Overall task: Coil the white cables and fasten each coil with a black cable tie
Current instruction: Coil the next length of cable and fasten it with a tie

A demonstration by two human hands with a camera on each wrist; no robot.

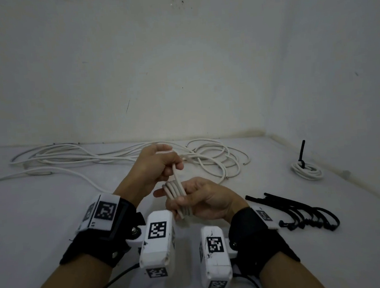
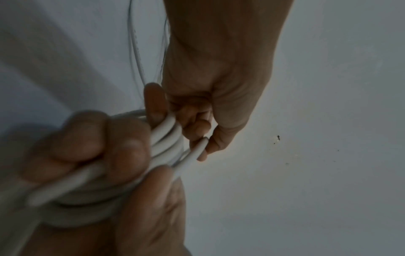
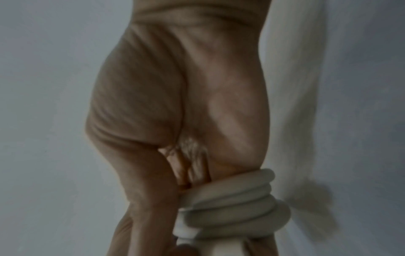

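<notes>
cable wound round right fingers, left hand feeding the strand

head view: right hand (image 1: 202,199) sits palm toward the camera, fingers pressed together and roughly straight, with several turns of white cable (image 1: 177,193) wrapped round them. left hand (image 1: 154,167) is just above, fingers curled, pinching the strand that rises from the wraps. both hands hover over a white surface (image 1: 53,211).

only this view shows the rest: loose white cables (image 1: 108,156) sprawl along the far edge by the wall; a finished coil (image 1: 307,170) with a black tie standing up from it lies far right; a bundle of black cable ties (image 1: 303,214) lies near the right wrist.

left wrist view: blurred close fingers (image 2: 92,138) curl over the coil (image 2: 166,138); the free cable end pokes out beside the other hand's fingertips, a detail hard to read from the head.

right wrist view: four stacked turns (image 3: 232,199) circle the fingers below the palm (image 3: 175,95); fingertips are hidden, the left hand cannot be made out.
</notes>
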